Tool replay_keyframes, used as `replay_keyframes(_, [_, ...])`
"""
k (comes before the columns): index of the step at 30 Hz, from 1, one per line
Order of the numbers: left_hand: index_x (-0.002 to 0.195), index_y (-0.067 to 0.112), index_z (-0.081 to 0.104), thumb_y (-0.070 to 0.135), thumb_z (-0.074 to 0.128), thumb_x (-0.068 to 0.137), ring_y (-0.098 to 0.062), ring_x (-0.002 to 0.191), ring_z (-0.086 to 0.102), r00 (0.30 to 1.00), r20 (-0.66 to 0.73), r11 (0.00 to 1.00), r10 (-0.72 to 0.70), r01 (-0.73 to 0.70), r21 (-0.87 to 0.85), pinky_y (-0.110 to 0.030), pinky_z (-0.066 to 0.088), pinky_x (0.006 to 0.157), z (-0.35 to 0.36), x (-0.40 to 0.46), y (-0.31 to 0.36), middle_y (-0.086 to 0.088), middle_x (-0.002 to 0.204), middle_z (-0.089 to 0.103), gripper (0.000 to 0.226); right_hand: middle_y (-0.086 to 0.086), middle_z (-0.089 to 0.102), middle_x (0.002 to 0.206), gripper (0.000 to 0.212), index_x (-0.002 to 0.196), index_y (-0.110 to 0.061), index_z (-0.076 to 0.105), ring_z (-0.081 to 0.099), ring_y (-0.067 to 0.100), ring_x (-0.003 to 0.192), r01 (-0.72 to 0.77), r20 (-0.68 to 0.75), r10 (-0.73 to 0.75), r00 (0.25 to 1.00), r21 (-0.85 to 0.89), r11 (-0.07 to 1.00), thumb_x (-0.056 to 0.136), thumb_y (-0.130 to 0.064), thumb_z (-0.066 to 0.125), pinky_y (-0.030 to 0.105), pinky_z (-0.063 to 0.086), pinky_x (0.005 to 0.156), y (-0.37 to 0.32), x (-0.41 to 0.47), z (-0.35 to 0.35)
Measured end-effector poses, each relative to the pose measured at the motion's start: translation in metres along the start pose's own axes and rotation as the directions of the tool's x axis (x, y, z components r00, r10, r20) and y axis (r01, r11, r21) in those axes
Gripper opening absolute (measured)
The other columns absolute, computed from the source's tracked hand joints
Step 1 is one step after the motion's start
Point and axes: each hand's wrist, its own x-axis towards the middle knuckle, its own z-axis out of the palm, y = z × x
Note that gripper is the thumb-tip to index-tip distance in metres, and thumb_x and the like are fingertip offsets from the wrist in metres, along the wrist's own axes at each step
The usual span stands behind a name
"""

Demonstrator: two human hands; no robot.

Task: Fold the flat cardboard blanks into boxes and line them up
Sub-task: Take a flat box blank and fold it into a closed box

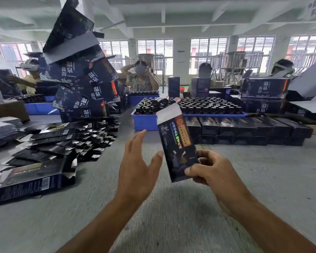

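One dark printed box [177, 143] stood tilted above the worktop [263, 172], its lower end pinched by the right hand [208, 170] — thumb across the front face, fingers [206, 157] curled round the back edge. Its pale top flap was open, so the upper end probably remained to be closed; holding it low left that end free. The left hand [135, 161] hovered just beside the box, fingers spread and relaxed, gripping nothing, likely poised to steady it or tuck the flap. Beyond the right hand's fingers, a row of finished boxes [244, 126] lay side by side — apparently the line this one would join. Left of the free hand, flat blanks [62, 141] lay fanned within reach. Farther off, a blue crate of bottles [144, 121] and a leaning stack of larger cartons [80, 75] stood.
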Motion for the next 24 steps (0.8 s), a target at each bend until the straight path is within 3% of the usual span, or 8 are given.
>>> replay_keyframes(1, [0.152, 0.031, 0.033, 0.048, 0.065, 0.090, -0.003, 0.127, 0.052, 0.991, 0.064, 0.973, -0.120, 0.130, -0.191, -0.028, 0.045, 0.101, -0.003, 0.003, 0.002, 0.008, 0.143, 0.052, 0.072, -0.008, 0.075, 0.088, 0.047, 0.110, -0.022, 0.066, 0.072, 0.018, 0.087, -0.020, 0.038, 0.020, 0.999, -0.005, 1.000, 0.068, -0.011, 0.084, 0.033, 0.062, 0.075, 0.001, 0.000, 0.001])
replay_keyframes(3, [0.143, 0.033, 0.046, 0.053, 0.064, 0.084, -0.003, 0.109, 0.066, 0.956, 0.215, 0.847, -0.200, 0.279, -0.452, -0.025, 0.052, 0.090, -0.005, 0.007, 0.003, 0.009, 0.122, 0.070, 0.065, -0.010, 0.075, 0.089, 0.050, 0.105, -0.025, 0.066, 0.072, 0.016, 0.086, -0.029, 0.105, 0.037, 0.994, -0.081, 0.996, 0.061, -0.018, 0.088, 0.039, 0.062, 0.076, 0.002, -0.002, 0.004])
replay_keyframes(6, [0.131, 0.033, 0.058, 0.033, 0.067, 0.092, -0.013, 0.101, 0.072, 0.949, 0.278, 0.785, -0.145, 0.282, -0.552, -0.030, 0.059, 0.082, -0.005, 0.008, 0.003, 0.007, 0.112, 0.075, 0.040, -0.020, 0.074, 0.095, 0.047, 0.107, -0.032, 0.064, 0.071, -0.001, 0.086, 0.002, 0.140, 0.027, 0.990, -0.205, 0.979, 0.067, -0.033, 0.090, 0.023, 0.053, 0.076, 0.005, -0.004, 0.006])
replay_keyframes(9, [0.135, 0.032, 0.055, 0.032, 0.077, 0.083, -0.015, 0.102, 0.072, 0.956, 0.253, 0.791, -0.150, 0.270, -0.550, -0.035, 0.060, 0.084, -0.006, 0.009, 0.001, 0.007, 0.114, 0.074, 0.056, -0.022, 0.074, 0.097, 0.043, 0.113, -0.034, 0.063, 0.070, -0.006, 0.089, 0.032, 0.093, -0.022, 0.995, -0.106, 0.994, 0.075, -0.043, 0.083, 0.012, 0.053, 0.067, 0.002, -0.003, 0.004])
replay_keyframes(12, [0.130, 0.040, 0.052, 0.026, 0.085, 0.078, -0.013, 0.100, 0.072, 0.956, 0.266, 0.818, -0.120, 0.247, -0.520, -0.035, 0.061, 0.082, -0.001, 0.004, 0.000, 0.009, 0.113, 0.072, 0.063, -0.021, 0.074, 0.102, 0.047, 0.114, -0.033, 0.064, 0.070, -0.004, 0.094, 0.102, 0.018, -0.103, 0.995, 0.016, 0.995, 0.071, -0.045, 0.081, 0.008, 0.053, 0.068, -0.003, -0.001, -0.003])
replay_keyframes(17, [0.108, 0.058, 0.052, 0.022, 0.084, 0.080, -0.009, 0.096, 0.071, 0.949, 0.313, 0.854, -0.040, 0.195, -0.482, -0.025, 0.060, 0.074, 0.007, -0.002, -0.001, 0.020, 0.105, 0.068, 0.055, -0.011, 0.076, 0.102, 0.031, 0.108, -0.021, 0.064, 0.072, 0.004, 0.093, 0.152, -0.011, -0.152, 0.988, 0.091, 0.984, 0.081, -0.020, 0.081, 0.010, 0.054, 0.070, -0.003, 0.002, -0.008])
replay_keyframes(21, [0.108, 0.056, 0.051, 0.023, 0.084, 0.081, -0.008, 0.097, 0.071, 0.952, 0.303, 0.855, -0.030, 0.182, -0.486, -0.023, 0.059, 0.073, 0.005, -0.002, -0.001, 0.021, 0.106, 0.067, 0.053, -0.005, 0.077, 0.101, 0.033, 0.106, -0.016, 0.061, 0.074, 0.011, 0.092, 0.145, 0.003, -0.147, 0.989, 0.130, 0.981, 0.080, -0.016, 0.081, 0.014, 0.055, 0.070, -0.002, 0.003, -0.007])
replay_keyframes(24, [0.116, 0.044, 0.052, 0.034, 0.081, 0.079, -0.006, 0.102, 0.069, 0.967, 0.253, 0.852, -0.010, 0.141, -0.504, -0.023, 0.058, 0.078, 0.004, -0.002, 0.002, 0.023, 0.111, 0.067, 0.048, -0.004, 0.077, 0.103, 0.035, 0.107, -0.013, 0.061, 0.074, 0.010, 0.093, 0.148, 0.036, -0.155, 0.987, 0.146, 0.978, 0.079, -0.014, 0.082, 0.013, 0.055, 0.069, -0.002, 0.003, -0.007])
